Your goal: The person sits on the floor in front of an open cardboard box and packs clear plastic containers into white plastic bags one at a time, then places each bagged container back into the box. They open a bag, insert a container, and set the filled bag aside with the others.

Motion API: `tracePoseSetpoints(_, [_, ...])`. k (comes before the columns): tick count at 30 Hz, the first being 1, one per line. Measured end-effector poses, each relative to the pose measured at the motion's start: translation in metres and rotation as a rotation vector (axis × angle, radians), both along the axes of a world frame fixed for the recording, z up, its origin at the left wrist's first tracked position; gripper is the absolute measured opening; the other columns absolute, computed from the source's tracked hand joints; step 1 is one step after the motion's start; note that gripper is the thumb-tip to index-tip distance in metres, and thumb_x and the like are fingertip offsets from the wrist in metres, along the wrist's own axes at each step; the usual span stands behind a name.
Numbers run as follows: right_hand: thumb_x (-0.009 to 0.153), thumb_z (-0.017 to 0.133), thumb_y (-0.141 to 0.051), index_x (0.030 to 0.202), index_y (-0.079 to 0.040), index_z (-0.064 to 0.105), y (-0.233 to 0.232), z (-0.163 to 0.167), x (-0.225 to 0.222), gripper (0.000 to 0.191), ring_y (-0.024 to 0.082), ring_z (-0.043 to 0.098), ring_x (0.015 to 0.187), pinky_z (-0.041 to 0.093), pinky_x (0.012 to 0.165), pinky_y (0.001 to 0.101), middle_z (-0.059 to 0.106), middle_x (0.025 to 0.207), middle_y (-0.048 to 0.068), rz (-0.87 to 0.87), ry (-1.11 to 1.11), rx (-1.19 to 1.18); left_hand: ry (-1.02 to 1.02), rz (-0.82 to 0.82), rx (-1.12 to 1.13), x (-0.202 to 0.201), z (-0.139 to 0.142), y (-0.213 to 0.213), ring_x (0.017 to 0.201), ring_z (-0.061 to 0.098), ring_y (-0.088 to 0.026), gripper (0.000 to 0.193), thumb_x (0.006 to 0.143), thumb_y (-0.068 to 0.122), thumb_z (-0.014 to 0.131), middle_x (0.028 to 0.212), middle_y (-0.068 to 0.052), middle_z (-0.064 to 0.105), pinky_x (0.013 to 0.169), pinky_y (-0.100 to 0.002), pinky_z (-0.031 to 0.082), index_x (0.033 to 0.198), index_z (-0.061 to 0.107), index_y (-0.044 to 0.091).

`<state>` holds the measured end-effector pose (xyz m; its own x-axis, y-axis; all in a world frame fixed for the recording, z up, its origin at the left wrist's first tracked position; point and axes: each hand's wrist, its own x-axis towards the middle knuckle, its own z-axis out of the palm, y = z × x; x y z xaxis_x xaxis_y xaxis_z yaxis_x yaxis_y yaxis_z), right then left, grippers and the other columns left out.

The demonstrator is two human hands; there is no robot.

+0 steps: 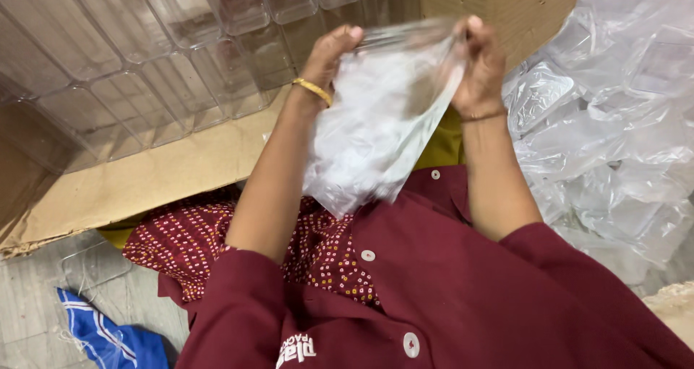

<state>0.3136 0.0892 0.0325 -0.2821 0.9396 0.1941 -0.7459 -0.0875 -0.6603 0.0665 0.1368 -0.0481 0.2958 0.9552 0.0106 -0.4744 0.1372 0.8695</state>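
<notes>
Pinched at its top edge between the closed fingers of the left hand (329,54) and right hand (481,65), a clear plastic bag (376,123) hangs below; its mouth seemingly needs pulling apart.

Packing workshop: clear plastic boxes (144,65), cardboard carton (506,7), plastic wrap (614,123)

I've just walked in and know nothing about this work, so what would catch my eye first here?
First, the clear plastic bag at centre, pinched at its top edge by the left hand and the right hand. Behind it at upper left lie rows of clear plastic containers on flattened cardboard, and a heap of crumpled plastic bags fills the right.
</notes>
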Motion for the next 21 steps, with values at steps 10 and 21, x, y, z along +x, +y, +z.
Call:
tracePoseSetpoints(10, [0.086, 0.061, -0.001, 0.112, -0.004, 0.072, 0.115, -0.008, -0.054, 0.028, 0.043, 0.064, 0.096, 0.051, 0.083, 0.0525, 0.069, 0.106, 0.023, -0.650, -1.905, 0.621, 1.251, 0.356, 0.106, 0.038, 0.009, 0.036, 0.103, 0.065, -0.045, 0.044, 0.085, 0.026, 0.071, 0.108, -0.025, 0.070, 0.087, -0.052, 0.051, 0.125, 0.062, 0.011])
tracePoseSetpoints(21, [0.096, 0.053, 0.002, 0.133, -0.016, 0.072, 0.006, 0.012, -0.041, 0.045, 0.034, 0.077, 0.093, 0.057, 0.088, 0.0468, 0.074, 0.108, 0.022, -0.717, -1.621, 0.407, 1.213, 0.442, 0.389, 0.034, 0.028, 0.002, 0.094, 0.066, -0.046, 0.023, 0.098, 0.029, 0.060, 0.098, -0.021, 0.072, 0.080, -0.054, 0.052, 0.105, 0.071, 0.010])
